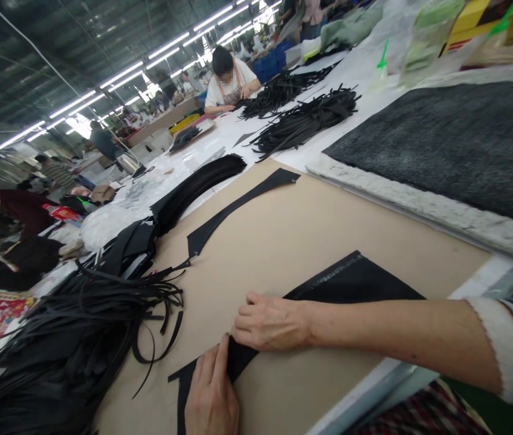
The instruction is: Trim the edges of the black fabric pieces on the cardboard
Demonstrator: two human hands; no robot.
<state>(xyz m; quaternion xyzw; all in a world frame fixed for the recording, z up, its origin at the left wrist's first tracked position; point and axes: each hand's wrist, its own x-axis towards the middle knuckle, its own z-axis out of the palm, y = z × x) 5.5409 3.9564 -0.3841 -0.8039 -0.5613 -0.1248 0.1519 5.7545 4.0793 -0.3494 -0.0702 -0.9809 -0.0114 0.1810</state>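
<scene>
Fabric piece (351, 281), black, lies flat on the brown board (283, 235) at near counter edge. Right hand (272, 321) and left hand (211, 393) pressed flat on it, nothing gripped. Narrow end best smoothed outward, edges kept aligned.

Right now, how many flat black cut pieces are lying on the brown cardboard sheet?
2. One long black piece lies at the far end; one black panel lies near, under the right hand and left hand. Others may be hidden.

both hands (238, 356) on black fabric piece (351, 284)
</scene>
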